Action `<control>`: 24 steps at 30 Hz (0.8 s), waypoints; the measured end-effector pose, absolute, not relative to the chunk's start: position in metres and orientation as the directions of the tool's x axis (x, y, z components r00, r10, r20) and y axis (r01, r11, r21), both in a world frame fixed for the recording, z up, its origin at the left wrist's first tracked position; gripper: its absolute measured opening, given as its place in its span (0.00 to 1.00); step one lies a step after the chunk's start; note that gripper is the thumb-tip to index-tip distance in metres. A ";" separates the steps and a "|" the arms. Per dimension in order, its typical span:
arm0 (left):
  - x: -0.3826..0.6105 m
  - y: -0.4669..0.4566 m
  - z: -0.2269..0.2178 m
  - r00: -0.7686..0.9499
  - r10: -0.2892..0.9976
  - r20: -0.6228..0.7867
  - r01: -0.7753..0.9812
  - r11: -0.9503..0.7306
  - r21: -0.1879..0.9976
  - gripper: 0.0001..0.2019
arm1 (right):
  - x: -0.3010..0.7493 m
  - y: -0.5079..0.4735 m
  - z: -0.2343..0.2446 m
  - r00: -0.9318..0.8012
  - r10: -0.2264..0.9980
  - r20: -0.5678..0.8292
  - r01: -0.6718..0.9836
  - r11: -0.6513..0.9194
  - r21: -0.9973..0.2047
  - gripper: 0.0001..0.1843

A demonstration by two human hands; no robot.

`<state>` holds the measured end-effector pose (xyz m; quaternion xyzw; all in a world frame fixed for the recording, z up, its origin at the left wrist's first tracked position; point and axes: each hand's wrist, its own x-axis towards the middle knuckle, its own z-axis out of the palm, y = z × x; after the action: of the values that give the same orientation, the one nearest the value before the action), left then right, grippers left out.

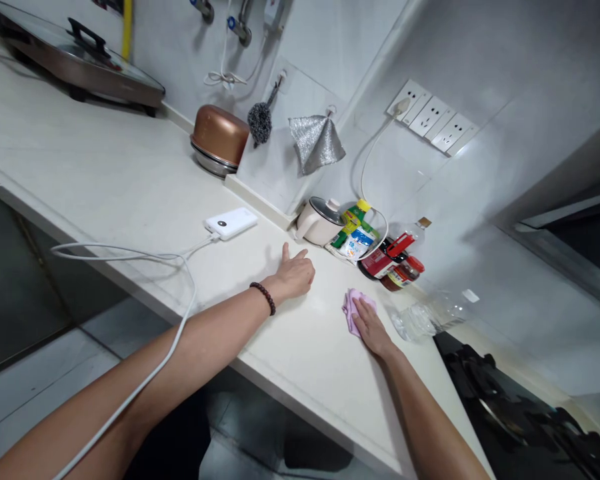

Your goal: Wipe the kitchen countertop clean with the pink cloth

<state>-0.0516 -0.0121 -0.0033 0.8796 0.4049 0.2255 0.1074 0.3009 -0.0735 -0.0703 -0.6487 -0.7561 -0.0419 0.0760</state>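
Leaning over the pale stone table point(105, 173), we take the flat white power bank point(231, 223) as our marker. Left of it and nearer us, its white cable point(180, 313) loops off the table edge and hangs across our left forearm. Just right of the power bank, our left hand point(293, 275) rests on the table with fingers loosely curled and thumb and forefinger out, gripping nothing. Farther right lies the small crumpled pink cloth point(351, 308). Our right hand point(371, 328) lies flat on it, fingers straight and together, pressing rather than clutching. Beyond the cloth, well apart from the power bank, stand red-capped sauce bottles point(393, 263) and, close to the cloth, a clear plastic bottle point(423, 319).

We judge the cable the main hazard: drawing the left arm back could snag it and drag the power bank off the edge. A broad sweep of the cloth could also knock the clear bottle. We cannot tell whether the cloth is wet; if it is, moisture could reach the power bank.
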 end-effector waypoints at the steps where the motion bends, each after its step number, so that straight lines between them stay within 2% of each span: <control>1: -0.051 -0.012 -0.003 0.568 0.762 0.310 0.664 -0.647 0.375 0.10 | 0.304 -0.063 -0.070 -0.141 0.974 0.175 0.988 0.149 -0.030 0.39; 4: -0.047 -0.014 -0.003 0.548 0.772 0.324 0.668 -0.636 0.386 0.11 | 0.311 -0.031 -0.070 -0.101 0.981 0.166 0.994 0.105 -0.015 0.38; 8: -0.045 -0.018 -0.002 0.500 0.786 0.364 0.681 -0.616 0.395 0.10 | 0.314 0.015 -0.064 0.028 0.995 0.098 0.999 -0.030 0.014 0.37; 12: -0.046 -0.021 -0.001 0.450 0.798 0.401 0.704 -0.594 0.390 0.10 | 0.297 0.064 -0.059 0.087 0.990 0.113 0.996 -0.088 -0.002 0.36; 19: -0.045 -0.017 -0.008 0.431 0.786 0.443 0.699 -0.602 0.387 0.08 | 0.234 0.117 -0.062 0.018 0.992 0.122 0.999 -0.014 -0.034 0.36; 24: -0.048 -0.015 -0.009 0.422 0.799 0.427 0.712 -0.585 0.390 0.07 | 0.245 0.113 -0.058 -0.081 0.992 0.092 0.996 0.084 -0.036 0.36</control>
<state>-0.0481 -0.0149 -0.0089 0.8401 0.4496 0.2942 0.0745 0.2448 0.1130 -0.0580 -0.6764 -0.7349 -0.0180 0.0463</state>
